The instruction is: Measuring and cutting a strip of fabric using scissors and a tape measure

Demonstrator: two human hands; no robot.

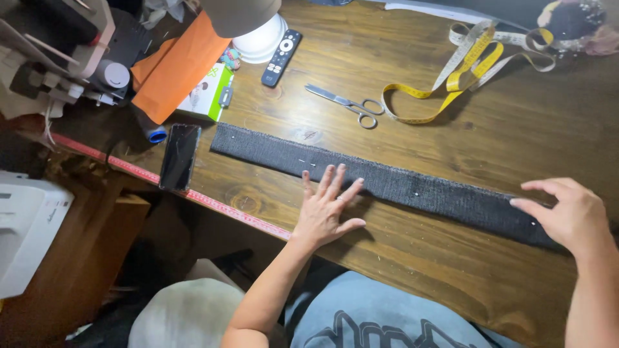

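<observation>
On the wooden table (490, 129), a long strip of dark grey fabric (400, 183) lies flat, running diagonally from near the phone at upper left to the table's right edge. Small pale pin heads show along it.

Left hand (325, 209): palm down, fingers spread wide and straight. The fingertips (330, 173) rest on the near edge of the strip around its middle; the palm and thumb lie on bare wood just beside it. Nothing is gripped. The forearm comes up from the lower centre, angled to the right, wrist low at the table edge.

Right hand (570, 212): over the strip's right end, knuckles raised, fingers bent and moderately parted. The index fingertip (516, 202) touches or nearly touches the fabric; which one cannot be told. Nothing is enclosed in the hand. The forearm rises from the lower right corner, close to upright in the view.

Other items, well apart from both hands: metal scissors (348, 104) beyond the strip, a coiled yellow measuring tape (461, 74) to their right, a black remote control (281, 57), a dark phone (179, 156) at the strip's left end, an orange sheet (177, 67), and a red ruler band (225, 209) along the table's near edge.
</observation>
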